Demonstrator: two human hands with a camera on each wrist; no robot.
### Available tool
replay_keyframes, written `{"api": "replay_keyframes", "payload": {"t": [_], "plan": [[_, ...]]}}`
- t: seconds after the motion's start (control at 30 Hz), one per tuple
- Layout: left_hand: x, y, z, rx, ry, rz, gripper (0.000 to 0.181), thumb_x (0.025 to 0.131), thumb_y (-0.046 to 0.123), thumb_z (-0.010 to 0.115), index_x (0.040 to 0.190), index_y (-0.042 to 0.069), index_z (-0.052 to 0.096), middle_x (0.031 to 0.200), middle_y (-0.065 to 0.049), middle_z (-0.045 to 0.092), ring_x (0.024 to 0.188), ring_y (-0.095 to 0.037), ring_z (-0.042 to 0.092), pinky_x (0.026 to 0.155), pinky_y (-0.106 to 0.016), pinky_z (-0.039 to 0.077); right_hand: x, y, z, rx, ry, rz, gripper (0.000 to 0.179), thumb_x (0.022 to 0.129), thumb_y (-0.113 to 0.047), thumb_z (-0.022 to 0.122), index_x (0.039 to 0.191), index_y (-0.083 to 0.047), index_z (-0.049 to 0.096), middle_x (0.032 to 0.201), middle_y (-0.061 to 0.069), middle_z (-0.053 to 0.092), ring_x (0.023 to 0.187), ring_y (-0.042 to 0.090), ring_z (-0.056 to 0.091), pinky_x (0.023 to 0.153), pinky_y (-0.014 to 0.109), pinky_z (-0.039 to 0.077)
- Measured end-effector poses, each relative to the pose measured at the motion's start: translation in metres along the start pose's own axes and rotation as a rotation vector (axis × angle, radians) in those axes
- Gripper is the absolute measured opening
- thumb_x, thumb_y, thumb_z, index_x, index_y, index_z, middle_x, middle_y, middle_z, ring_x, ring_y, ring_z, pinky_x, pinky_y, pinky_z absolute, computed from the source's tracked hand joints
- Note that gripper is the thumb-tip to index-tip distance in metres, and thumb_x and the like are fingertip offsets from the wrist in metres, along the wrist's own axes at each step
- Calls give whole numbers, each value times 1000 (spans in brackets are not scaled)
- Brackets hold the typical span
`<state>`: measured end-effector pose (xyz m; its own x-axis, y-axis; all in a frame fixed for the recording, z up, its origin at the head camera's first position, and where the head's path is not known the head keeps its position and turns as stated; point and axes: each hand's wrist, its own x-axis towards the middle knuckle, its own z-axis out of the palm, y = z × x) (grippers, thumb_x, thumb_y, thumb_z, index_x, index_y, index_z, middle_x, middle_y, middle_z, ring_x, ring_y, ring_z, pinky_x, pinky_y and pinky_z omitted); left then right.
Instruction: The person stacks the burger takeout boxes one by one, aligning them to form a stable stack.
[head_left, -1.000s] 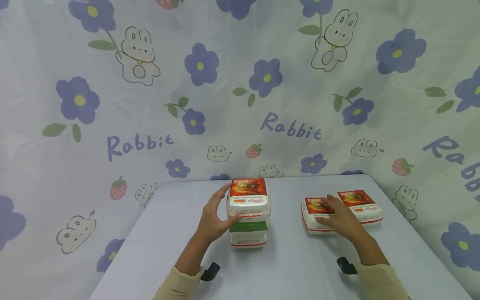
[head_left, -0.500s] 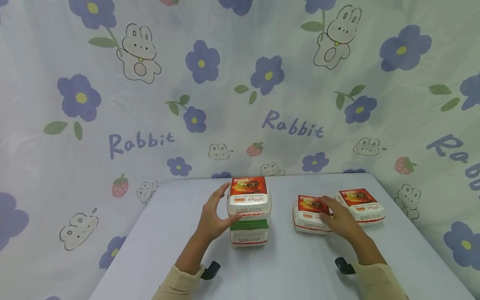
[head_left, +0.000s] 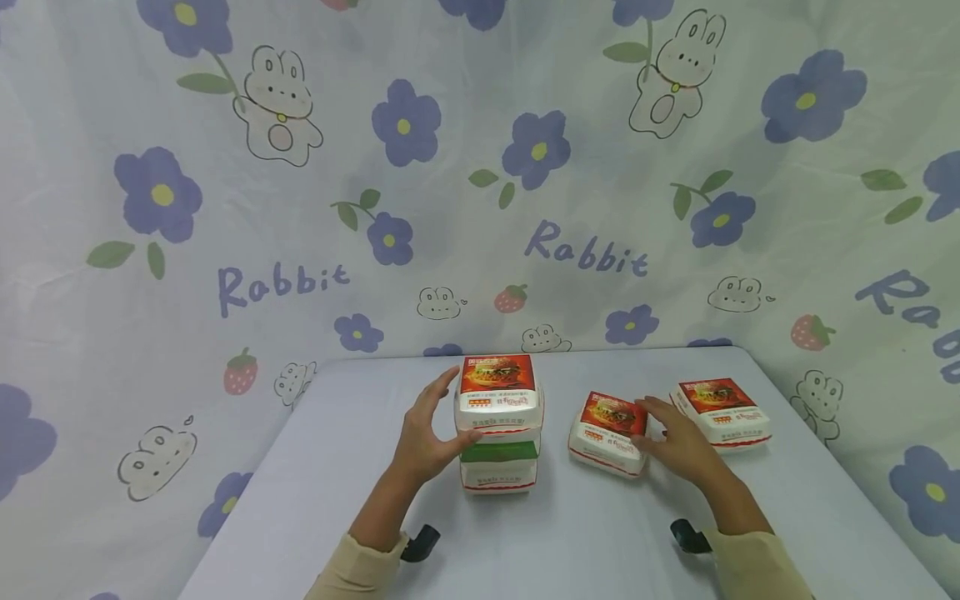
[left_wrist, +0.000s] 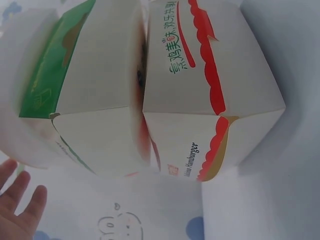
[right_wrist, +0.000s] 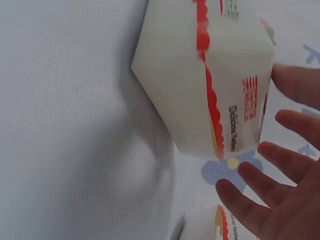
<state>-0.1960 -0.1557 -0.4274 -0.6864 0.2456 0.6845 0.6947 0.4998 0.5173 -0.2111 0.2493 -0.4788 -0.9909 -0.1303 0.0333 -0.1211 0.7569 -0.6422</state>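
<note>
In the head view, a stack of paper burger boxes (head_left: 498, 475) stands mid-table, with a green panel (head_left: 498, 452) below the red-labelled top box (head_left: 498, 392). My left hand (head_left: 423, 437) spans the left side of that top box, thumb at its front and fingers behind; in the left wrist view, several fingertips (left_wrist: 37, 200) show straight and apart from the stack. A single burger box (head_left: 609, 432) sits angled on the table to the right. My right hand (head_left: 686, 446) touches its right side with thumb and fingertips; other fingers (right_wrist: 230, 192) are extended and spread in the right wrist view.
Another burger box (head_left: 723, 410) rests on the table at the far right, just beyond the right hand. A white cloth covers the table (head_left: 360, 433). Behind it hangs a printed curtain (head_left: 465, 167) with flowers and rabbits.
The single box has slid left toward the stack and turned, moving away from the far-right box. My right hand has followed slightly at its right side. My left hand stays at the stack.
</note>
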Motion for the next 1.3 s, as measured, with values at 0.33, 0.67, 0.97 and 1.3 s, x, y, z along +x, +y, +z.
{"api": "replay_keyframes", "payload": {"t": [0.33, 0.67, 0.97, 1.3], "plan": [[0, 1, 2, -12, 1, 5, 87, 80, 47, 75, 148, 7, 39, 148, -9, 44, 130, -28, 46, 97, -59, 43, 1, 2, 4, -14, -54, -7, 77, 90, -41, 67, 152, -12, 32, 155, 21, 28, 136, 46, 32, 100, 60, 39], [0, 1, 1, 1, 1, -11, 89, 77, 39, 79, 150, 11, 36, 150, -5, 41, 132, -25, 43, 99, -55, 43, 1, 7, 10, 7, -26, -7, 89, 89, -66, 53, 155, -12, 26, 159, 21, 15, 135, 50, 29, 102, 66, 32], [2, 1, 1, -3, 2, 15, 92, 79, 50, 74, 153, 16, 32, 151, -9, 40, 135, -25, 40, 100, -54, 43, 1, 10, 22, 53, -127, -5, 116, 65, -52, 85, 157, -25, 20, 160, 19, -12, 139, 56, 1, 100, 77, 17], [2, 3, 3, -12, 5, 23, 91, 79, 52, 74, 152, 15, 34, 151, -6, 41, 133, -27, 43, 98, -55, 44, 2, 14, 26, 85, -109, -58, 106, 74, -48, 81, 157, -19, 21, 160, 23, 1, 137, 55, 16, 102, 70, 26]]}}
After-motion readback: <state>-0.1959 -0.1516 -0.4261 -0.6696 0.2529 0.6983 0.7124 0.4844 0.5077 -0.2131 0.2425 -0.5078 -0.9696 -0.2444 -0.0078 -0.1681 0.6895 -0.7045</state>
